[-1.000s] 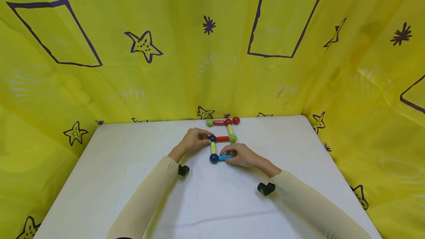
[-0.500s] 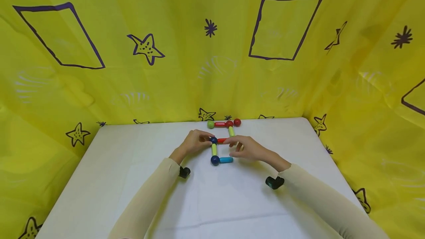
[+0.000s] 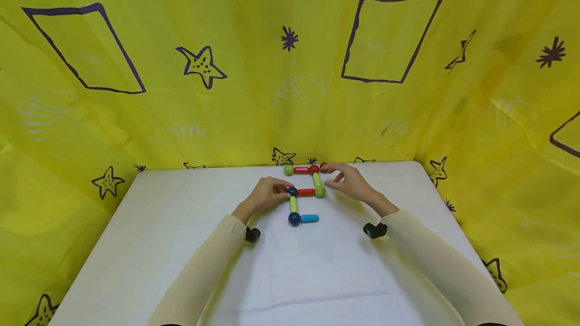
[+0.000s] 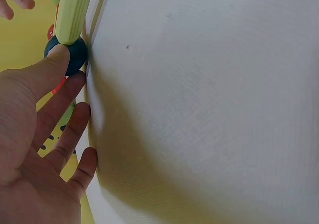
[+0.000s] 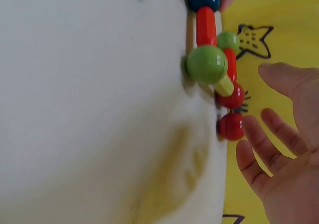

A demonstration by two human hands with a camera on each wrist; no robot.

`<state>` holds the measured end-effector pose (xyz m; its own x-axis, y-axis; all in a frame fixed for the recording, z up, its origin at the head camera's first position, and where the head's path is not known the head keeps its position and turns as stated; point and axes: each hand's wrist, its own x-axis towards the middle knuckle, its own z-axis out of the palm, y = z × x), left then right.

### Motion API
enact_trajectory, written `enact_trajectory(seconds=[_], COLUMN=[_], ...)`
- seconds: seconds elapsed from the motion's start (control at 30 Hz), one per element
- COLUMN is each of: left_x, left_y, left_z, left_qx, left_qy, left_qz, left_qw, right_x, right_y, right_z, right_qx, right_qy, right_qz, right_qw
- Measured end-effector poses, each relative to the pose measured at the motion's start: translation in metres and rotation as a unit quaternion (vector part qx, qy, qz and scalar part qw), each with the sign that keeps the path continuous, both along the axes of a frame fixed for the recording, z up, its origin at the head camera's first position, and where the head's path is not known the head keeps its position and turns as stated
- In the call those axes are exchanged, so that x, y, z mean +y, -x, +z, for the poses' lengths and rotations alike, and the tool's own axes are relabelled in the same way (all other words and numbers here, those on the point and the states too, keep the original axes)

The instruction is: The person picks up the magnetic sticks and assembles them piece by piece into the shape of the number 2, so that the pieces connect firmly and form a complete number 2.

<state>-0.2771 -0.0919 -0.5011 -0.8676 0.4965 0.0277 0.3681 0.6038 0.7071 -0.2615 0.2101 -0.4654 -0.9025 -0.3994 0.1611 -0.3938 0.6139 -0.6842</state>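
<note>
A flat zigzag of magnetic balls and sticks lies on the white table. My left hand (image 3: 265, 193) pinches the dark blue ball (image 3: 292, 192) at its left bend between thumb and index finger. From that ball run a red stick (image 3: 306, 192) to a green ball (image 3: 320, 191) and a light-green stick (image 4: 74, 12) to a second blue ball (image 3: 294, 219), which bears a light-blue stick (image 3: 310, 218). My right hand (image 3: 352, 183) holds nothing; its fingers reach beside the loose red ball (image 5: 232, 126) at the back. Whether they touch it I cannot tell.
At the back of the zigzag, another red ball (image 3: 314, 169), a red stick (image 3: 301, 170) and a green ball (image 3: 288, 170) form a row near the table's far edge. A yellow patterned curtain (image 3: 254, 114) hangs right behind that edge.
My right hand has let go of the light-blue stick and moved away over the zigzag to the loose red ball. My left hand stays on the blue ball.
</note>
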Motion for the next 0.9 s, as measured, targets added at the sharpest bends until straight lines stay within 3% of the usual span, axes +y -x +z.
enact_trajectory(seconds=[0.17,0.37,0.9], left_x=[0.000,0.000,0.000], left_y=[0.001,0.001,0.001], left_z=[-0.001,0.000,-0.001], left_qx=[0.001,0.001,-0.005], left_qy=[0.002,0.000,-0.002], left_qz=[0.000,0.002,0.003], left_qw=[1.0000,1.0000,1.0000], right_x=[0.005,0.006,-0.011], right_y=[0.016,0.030,0.043], right_z=[-0.009,-0.022,-0.038], right_qx=[-0.015,-0.023,-0.055], right_qy=[-0.010,-0.001,0.017], right_qz=[-0.059,-0.099,-0.142], right_qw=[0.9981,0.9948,0.9882])
